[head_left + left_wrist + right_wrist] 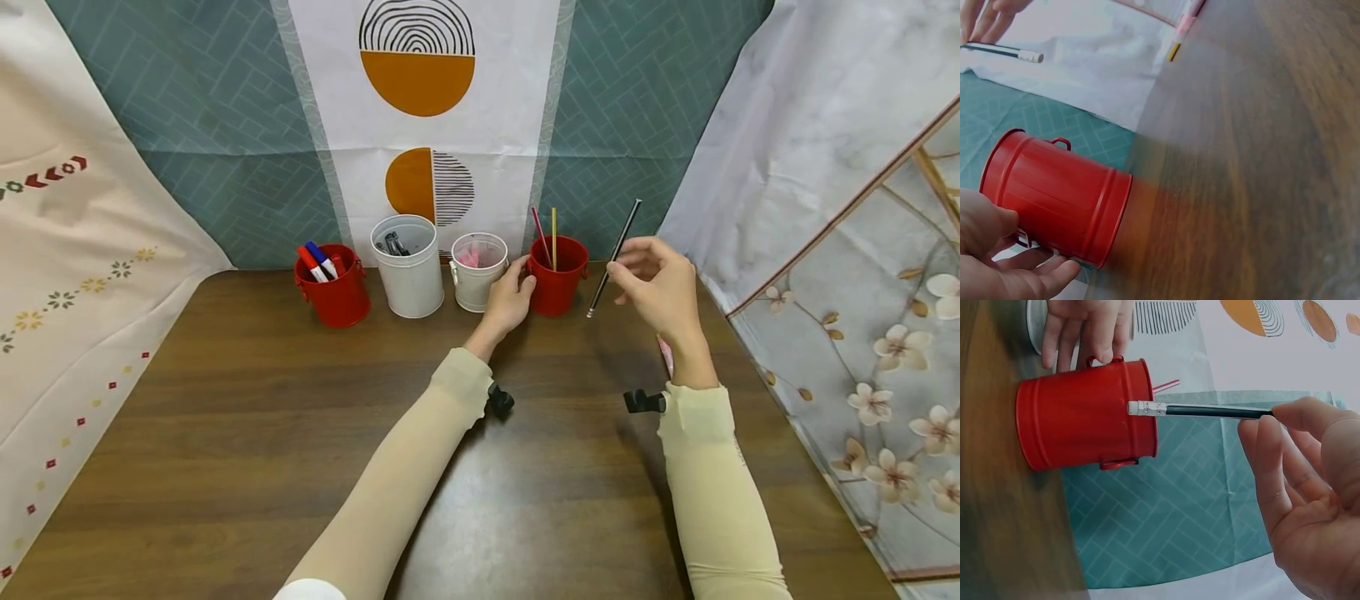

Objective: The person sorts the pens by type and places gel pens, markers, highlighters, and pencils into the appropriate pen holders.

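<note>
My right hand [654, 279] pinches a black pencil [615, 257] between thumb and fingertips. Its white eraser end [1141, 408] points down, right of a red bucket [552, 287] and apart from it. The right wrist view shows the pencil crossing in front of that bucket. A red pencil [540, 233] and a yellow pencil [554, 237] stand inside. On the bucket's left side, my left hand [510, 298] holds it near the small side handle [1023, 238], thumb on one side and fingers on the other.
Left of there stand a small white bucket [480, 287] with pink items, a taller white bucket [412, 283] with dark metallic items, and another red bucket [341, 302] with markers. A pink slim object [665, 357] lies on the wooden table [225, 433] by my right wrist.
</note>
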The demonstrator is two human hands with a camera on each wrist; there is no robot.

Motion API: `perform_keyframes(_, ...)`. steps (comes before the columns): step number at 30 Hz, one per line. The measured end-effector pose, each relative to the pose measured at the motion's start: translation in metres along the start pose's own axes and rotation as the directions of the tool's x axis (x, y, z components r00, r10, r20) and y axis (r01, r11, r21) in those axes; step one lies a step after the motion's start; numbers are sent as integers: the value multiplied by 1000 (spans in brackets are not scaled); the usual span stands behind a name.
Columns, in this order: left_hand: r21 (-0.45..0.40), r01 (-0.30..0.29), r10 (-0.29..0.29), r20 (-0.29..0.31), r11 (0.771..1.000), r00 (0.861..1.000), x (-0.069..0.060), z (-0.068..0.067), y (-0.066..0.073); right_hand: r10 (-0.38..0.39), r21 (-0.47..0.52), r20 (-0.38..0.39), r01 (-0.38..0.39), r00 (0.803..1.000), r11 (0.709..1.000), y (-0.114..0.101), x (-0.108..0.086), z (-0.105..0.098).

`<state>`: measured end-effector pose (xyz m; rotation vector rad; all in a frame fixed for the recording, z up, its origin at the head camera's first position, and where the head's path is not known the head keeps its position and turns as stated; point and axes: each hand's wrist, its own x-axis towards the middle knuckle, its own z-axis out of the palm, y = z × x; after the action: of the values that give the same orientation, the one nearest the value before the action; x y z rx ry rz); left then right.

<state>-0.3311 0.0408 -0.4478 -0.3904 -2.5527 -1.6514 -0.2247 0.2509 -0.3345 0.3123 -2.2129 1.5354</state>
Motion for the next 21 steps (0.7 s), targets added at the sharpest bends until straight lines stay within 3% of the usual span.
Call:
perform_keyframes(4,-8,0,0,-5,1000,1000,1,3,0,6,58,-18,-5,1000,998,-1,17,-5)
perform_keyframes(11,5,-4,4,-12,1000,1000,2,5,0,33,140,-59,-24,998,990,17,68,-7)
perform_keyframes(16,18,-13,13,-22,1000,1000,2,5,-1,6,40,-30,-4,1000,999,24,93,5)
perform_keyframes(21,28,-15,15,-32,999,999,2,5,-2,20,-76,35,-17,999,997,29,105,18)
